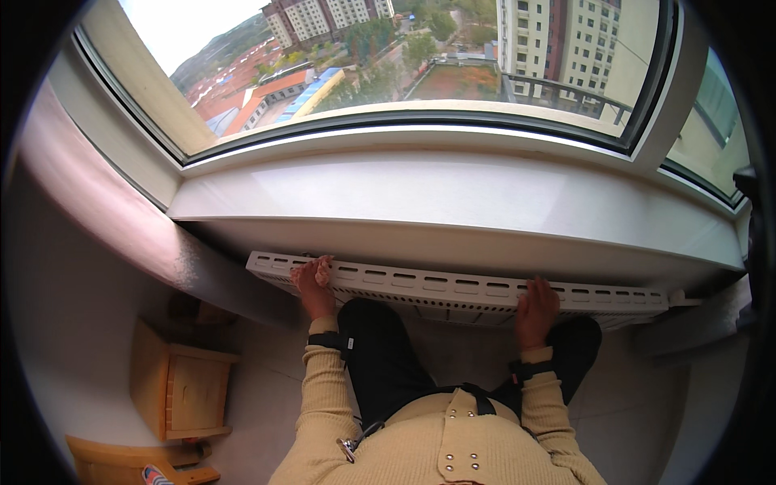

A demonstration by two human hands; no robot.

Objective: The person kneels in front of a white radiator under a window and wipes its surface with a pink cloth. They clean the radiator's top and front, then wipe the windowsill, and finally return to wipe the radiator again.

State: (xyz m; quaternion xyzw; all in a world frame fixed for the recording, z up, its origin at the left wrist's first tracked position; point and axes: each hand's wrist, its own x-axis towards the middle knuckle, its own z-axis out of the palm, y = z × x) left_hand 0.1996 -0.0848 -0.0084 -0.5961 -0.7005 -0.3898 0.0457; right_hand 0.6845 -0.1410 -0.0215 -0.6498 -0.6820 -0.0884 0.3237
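A white panel radiator (451, 285) with slotted top runs along the wall in front of my knees. My left hand (313, 291) is at its left part, closed on a crumpled pink cloth (324, 271) that touches the slotted top. Farther right, my right hand (538, 309) lies over the radiator's front top edge, its fingers reaching onto the slots and holding no loose thing. Both wrists wear black straps over tan knit sleeves.
Above the radiator juts a white windowsill (448, 188) below a large window. A thick pale pipe or rounded column (121, 188) curves along the left. At lower left stand a wooden cabinet (197, 391) and a wooden chair (115, 461). A valve (682, 299) sits at the radiator's right end.
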